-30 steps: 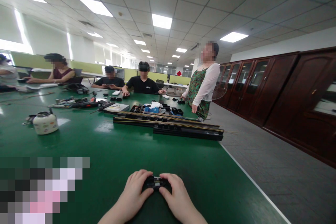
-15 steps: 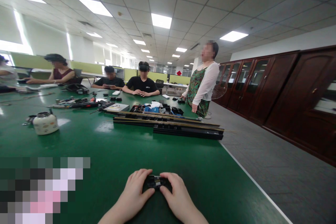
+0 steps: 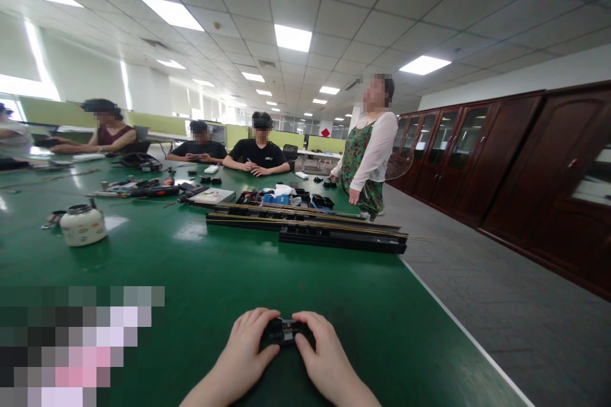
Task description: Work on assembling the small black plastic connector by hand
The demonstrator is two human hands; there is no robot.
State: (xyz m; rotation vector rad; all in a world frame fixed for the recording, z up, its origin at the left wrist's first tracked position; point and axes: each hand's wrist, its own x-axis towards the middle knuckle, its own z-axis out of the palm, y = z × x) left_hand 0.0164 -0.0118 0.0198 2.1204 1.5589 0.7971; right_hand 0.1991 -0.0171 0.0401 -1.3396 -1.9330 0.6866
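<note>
The small black part [image 3: 287, 332] sits between the fingertips of both hands, its ends gripped by the left hand [image 3: 244, 344] and the right hand [image 3: 323, 350], each partly closed with the thumb on the near side and the fingers on the far side; whether it touches the green table [image 3: 200, 292] cannot be told. Light, even pressure from both sides should hold it level, with its middle clear of the thumbs. Well beyond the fingertips lie long black rails [image 3: 344, 243], with a white pot [image 3: 84, 226] off to their left.

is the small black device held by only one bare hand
No, the left hand and right hand hold the small black device from opposite sides.
</note>
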